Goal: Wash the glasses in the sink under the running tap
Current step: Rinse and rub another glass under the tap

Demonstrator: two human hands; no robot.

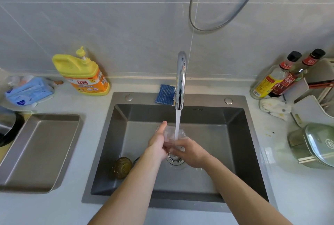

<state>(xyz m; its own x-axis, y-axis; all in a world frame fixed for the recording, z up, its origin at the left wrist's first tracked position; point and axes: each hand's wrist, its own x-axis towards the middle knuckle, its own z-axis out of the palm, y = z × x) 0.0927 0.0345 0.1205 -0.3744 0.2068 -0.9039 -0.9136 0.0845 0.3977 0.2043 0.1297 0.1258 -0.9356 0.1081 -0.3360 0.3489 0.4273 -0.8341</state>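
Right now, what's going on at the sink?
A person holds a clear glass with the left hand and the right hand, rinsing it under the stream from the running tap, above the drain. An amber glass lies untouched at the left of the sink floor.

A single head-worn wide-angle view looks steeply down from close above the sink (253, 143), facing the far tiled wall (108, 25).
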